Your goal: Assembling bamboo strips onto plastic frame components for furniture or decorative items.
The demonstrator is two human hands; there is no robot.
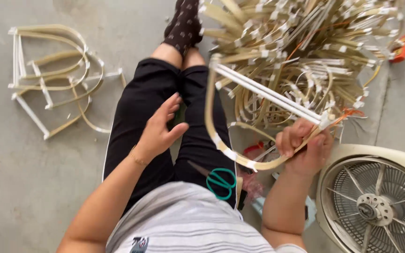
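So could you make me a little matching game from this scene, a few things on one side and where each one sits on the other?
Things:
1. scissors
2. fan
3. bent cane frame
4. finished frames

Places:
A. floor, at the picture's left
B. on the lap
C. gripped by the right hand
D. bottom right corner

Pairs: 1-B, 2-D, 3-C, 4-A

Matt bamboo-like frame (pixel 240 140), white tape; rough concrete floor (pixel 38 178).
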